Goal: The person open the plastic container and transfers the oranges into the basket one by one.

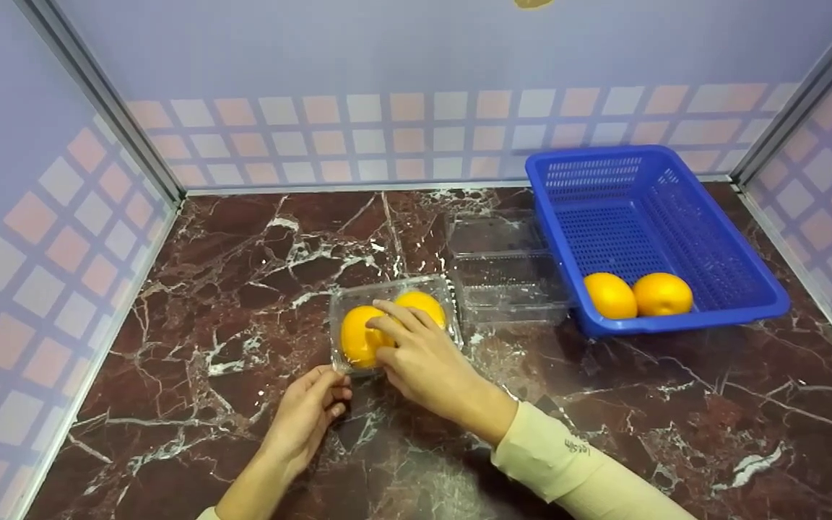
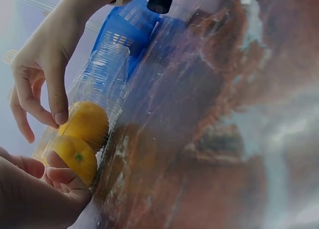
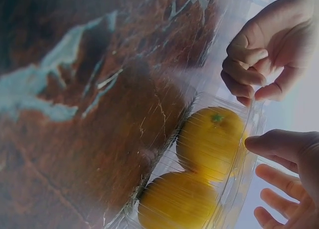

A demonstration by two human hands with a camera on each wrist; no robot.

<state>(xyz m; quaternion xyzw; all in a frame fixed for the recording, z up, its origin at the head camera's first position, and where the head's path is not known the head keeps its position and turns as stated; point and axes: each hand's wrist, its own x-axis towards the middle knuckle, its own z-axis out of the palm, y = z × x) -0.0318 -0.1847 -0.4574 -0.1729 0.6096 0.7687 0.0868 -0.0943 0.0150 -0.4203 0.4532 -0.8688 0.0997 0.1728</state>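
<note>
A clear plastic box (image 1: 340, 303) holds two oranges side by side, a left orange (image 1: 358, 336) and a right orange (image 1: 427, 307). At the box's near left corner, my left hand (image 1: 308, 412) pinches the rim between thumb and curled fingers. My right hand (image 1: 423, 361) hovers over the oranges with its fingers spread and gently bent, partly covering them. In the right wrist view, the thumb of the right hand (image 3: 294, 174) is close to the box's rim; whether it touches, I cannot tell. Both oranges (image 3: 214, 141) show through the ribbed wall there.
A blue plastic basket (image 1: 683, 323) stands at the right, two oranges (image 1: 661, 295) lying in its near end. Between it and the filled box lies another clear plastic container (image 1: 506, 278). The marbled tabletop (image 1: 243, 310) is bounded by patterned walls at the back and sides.
</note>
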